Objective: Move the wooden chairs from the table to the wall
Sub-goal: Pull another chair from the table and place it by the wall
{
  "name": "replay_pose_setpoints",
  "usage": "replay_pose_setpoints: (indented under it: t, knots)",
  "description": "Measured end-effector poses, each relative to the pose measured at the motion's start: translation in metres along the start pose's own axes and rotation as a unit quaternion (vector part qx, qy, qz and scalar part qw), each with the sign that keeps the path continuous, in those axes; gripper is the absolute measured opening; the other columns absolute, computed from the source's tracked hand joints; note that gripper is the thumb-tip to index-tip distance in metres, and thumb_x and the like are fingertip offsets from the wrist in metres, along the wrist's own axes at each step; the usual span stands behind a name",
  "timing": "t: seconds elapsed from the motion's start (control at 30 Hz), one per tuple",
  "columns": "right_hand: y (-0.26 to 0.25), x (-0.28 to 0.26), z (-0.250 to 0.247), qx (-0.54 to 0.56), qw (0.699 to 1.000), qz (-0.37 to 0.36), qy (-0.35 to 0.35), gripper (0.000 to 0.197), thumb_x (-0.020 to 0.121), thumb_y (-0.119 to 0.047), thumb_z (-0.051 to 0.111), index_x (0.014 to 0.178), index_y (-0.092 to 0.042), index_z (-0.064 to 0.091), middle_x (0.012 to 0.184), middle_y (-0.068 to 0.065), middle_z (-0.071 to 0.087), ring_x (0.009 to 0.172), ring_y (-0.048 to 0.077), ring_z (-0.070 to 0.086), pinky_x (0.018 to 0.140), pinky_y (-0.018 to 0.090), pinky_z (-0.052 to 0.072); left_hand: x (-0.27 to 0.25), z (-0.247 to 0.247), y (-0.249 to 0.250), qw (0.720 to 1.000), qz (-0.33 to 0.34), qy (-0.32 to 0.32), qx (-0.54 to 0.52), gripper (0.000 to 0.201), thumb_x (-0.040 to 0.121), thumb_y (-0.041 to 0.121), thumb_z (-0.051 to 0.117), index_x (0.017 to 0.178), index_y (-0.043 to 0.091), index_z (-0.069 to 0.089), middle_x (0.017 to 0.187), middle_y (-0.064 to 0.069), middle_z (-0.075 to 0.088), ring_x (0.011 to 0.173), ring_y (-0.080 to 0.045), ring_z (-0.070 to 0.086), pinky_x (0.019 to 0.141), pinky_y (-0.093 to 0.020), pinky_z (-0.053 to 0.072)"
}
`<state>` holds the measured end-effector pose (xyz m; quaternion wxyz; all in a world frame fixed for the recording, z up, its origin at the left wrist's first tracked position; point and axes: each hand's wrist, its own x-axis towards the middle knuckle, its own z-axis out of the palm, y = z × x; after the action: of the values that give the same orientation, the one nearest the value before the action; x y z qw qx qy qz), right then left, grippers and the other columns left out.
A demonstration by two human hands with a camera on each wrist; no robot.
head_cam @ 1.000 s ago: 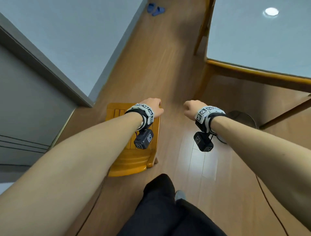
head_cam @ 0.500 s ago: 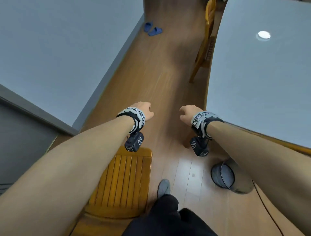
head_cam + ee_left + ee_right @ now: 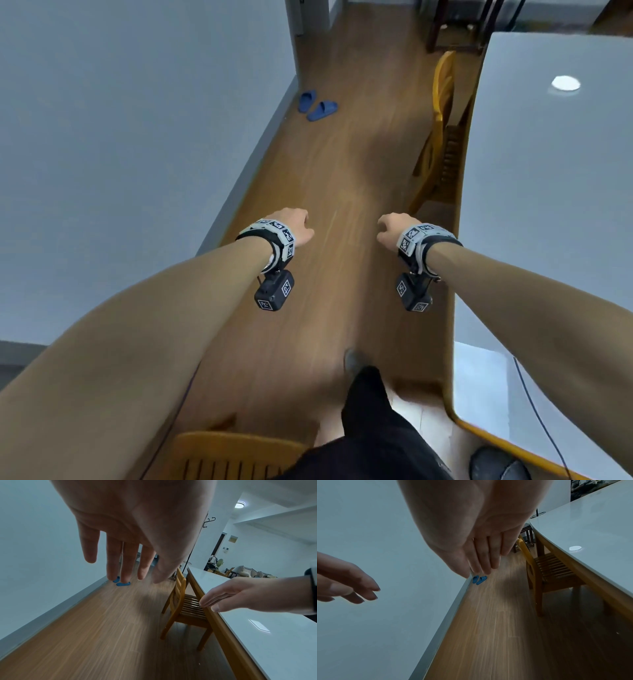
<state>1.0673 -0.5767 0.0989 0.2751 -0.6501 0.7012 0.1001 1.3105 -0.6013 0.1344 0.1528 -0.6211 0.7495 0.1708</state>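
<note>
A wooden chair (image 3: 442, 130) (image 3: 181, 601) (image 3: 544, 572) stands tucked under the left edge of the white-topped table (image 3: 548, 205) (image 3: 257, 622) (image 3: 590, 534), ahead on the right. Another wooden chair (image 3: 233, 455) shows only its slatted seat at the bottom edge, beside the grey wall (image 3: 120, 154). My left hand (image 3: 298, 224) (image 3: 120, 561) and right hand (image 3: 388, 228) (image 3: 482, 561) hang in the air over the floor, both empty with relaxed straight fingers. Neither touches a chair.
A pair of blue slippers (image 3: 317, 105) (image 3: 121, 582) (image 3: 479, 580) lies by the wall's skirting farther along. A dark bin (image 3: 496, 464) sits at the bottom right under the table. A wooden-floored aisle (image 3: 335, 240) runs between wall and table. My leg (image 3: 370, 428) is below.
The view has moved forward along the aisle. The chair by the wall has slid back to the bottom edge, and the chair at the table has come nearer. Both hands stay empty.
</note>
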Motion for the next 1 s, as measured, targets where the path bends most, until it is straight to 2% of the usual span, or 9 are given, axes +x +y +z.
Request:
replay_pose_setpoints:
  t: [0.3, 0.47, 0.57, 0.67, 0.73, 0.8, 0.9, 0.93, 1.0]
  knots:
    - [0.016, 0.178, -0.137, 0.026, 0.999, 0.037, 0.025, 0.049, 0.098, -0.026, 0.053, 0.146, -0.016, 0.051, 0.137, 0.014, 0.059, 0.116, 0.033, 0.062, 0.092, 0.039, 0.053, 0.203, -0.126, 0.01, 0.999, 0.04, 0.023, -0.014, 0.048, 0.095, 0.04, 0.051, 0.139, 0.021, 0.052, 0.127, -0.005, 0.063, 0.104, -0.026, 0.063, 0.079, -0.034, 0.05]
    - [0.033, 0.277, -0.18, 0.046, 0.995, 0.079, 0.039, 0.048, 0.098, -0.028, 0.053, 0.145, -0.019, 0.053, 0.137, 0.011, 0.059, 0.117, 0.031, 0.061, 0.089, 0.037, 0.051, 0.34, -0.165, 0.016, 0.996, 0.084, 0.004, 0.003, 0.048, 0.093, 0.04, 0.051, 0.138, 0.022, 0.053, 0.123, -0.004, 0.064, 0.101, -0.026, 0.064, 0.079, -0.035, 0.051]
    - [0.05, 0.333, -0.203, 0.064, 0.99, 0.117, 0.044, 0.049, 0.098, -0.03, 0.053, 0.147, -0.019, 0.051, 0.138, 0.011, 0.059, 0.118, 0.03, 0.061, 0.089, 0.036, 0.051, 0.432, -0.184, 0.028, 0.992, 0.128, -0.006, 0.018, 0.047, 0.093, 0.038, 0.05, 0.137, 0.021, 0.054, 0.124, -0.004, 0.064, 0.1, -0.026, 0.063, 0.075, -0.034, 0.049]
    - [0.072, 0.372, -0.232, 0.096, 0.977, 0.183, 0.043, 0.046, 0.098, -0.031, 0.054, 0.142, -0.018, 0.054, 0.133, 0.01, 0.061, 0.114, 0.03, 0.063, 0.084, 0.034, 0.051, 0.512, -0.206, 0.058, 0.981, 0.188, -0.032, 0.044, 0.046, 0.092, 0.038, 0.05, 0.136, 0.022, 0.055, 0.125, -0.004, 0.063, 0.103, -0.027, 0.063, 0.077, -0.034, 0.049]
    - [0.09, 0.395, -0.252, 0.114, 0.968, 0.218, 0.051, 0.036, 0.097, -0.03, 0.053, 0.131, -0.018, 0.06, 0.125, 0.009, 0.063, 0.107, 0.03, 0.064, 0.078, 0.033, 0.05, 0.559, -0.225, 0.084, 0.971, 0.229, -0.04, 0.062, 0.045, 0.091, 0.038, 0.05, 0.133, 0.023, 0.056, 0.125, -0.003, 0.063, 0.105, -0.027, 0.063, 0.081, -0.034, 0.05]
    - [0.105, 0.409, -0.269, 0.141, 0.956, 0.25, 0.055, 0.028, 0.097, -0.029, 0.053, 0.121, -0.017, 0.061, 0.119, 0.008, 0.064, 0.101, 0.029, 0.064, 0.078, 0.033, 0.052, 0.595, -0.242, 0.112, 0.96, 0.267, -0.048, 0.075, 0.045, 0.09, 0.038, 0.049, 0.132, 0.023, 0.056, 0.126, -0.002, 0.062, 0.107, -0.026, 0.062, 0.084, -0.036, 0.05]
    - [0.131, 0.43, -0.284, 0.184, 0.934, 0.3, 0.056, 0.026, 0.095, -0.026, 0.053, 0.118, -0.018, 0.063, 0.114, 0.007, 0.067, 0.095, 0.027, 0.065, 0.076, 0.033, 0.052, 0.643, -0.261, 0.166, 0.937, 0.326, -0.059, 0.108, 0.046, 0.091, 0.039, 0.048, 0.134, 0.025, 0.054, 0.129, 0.0, 0.06, 0.112, -0.026, 0.06, 0.085, -0.036, 0.049]
    - [0.141, 0.439, -0.287, 0.2, 0.927, 0.313, 0.057, 0.025, 0.094, -0.025, 0.053, 0.116, -0.019, 0.063, 0.114, 0.007, 0.068, 0.095, 0.027, 0.065, 0.077, 0.034, 0.053, 0.66, -0.266, 0.184, 0.929, 0.347, -0.055, 0.117, 0.046, 0.092, 0.039, 0.048, 0.135, 0.025, 0.054, 0.13, 0.0, 0.059, 0.113, -0.026, 0.059, 0.084, -0.035, 0.048]
    - [0.159, 0.46, -0.291, 0.231, 0.911, 0.338, 0.054, 0.032, 0.096, -0.026, 0.053, 0.125, -0.018, 0.062, 0.124, 0.007, 0.065, 0.107, 0.028, 0.065, 0.088, 0.038, 0.054, 0.691, -0.272, 0.22, 0.912, 0.385, -0.048, 0.136, 0.045, 0.094, 0.039, 0.047, 0.136, 0.024, 0.053, 0.132, 0.0, 0.057, 0.115, -0.026, 0.058, 0.083, -0.036, 0.046]
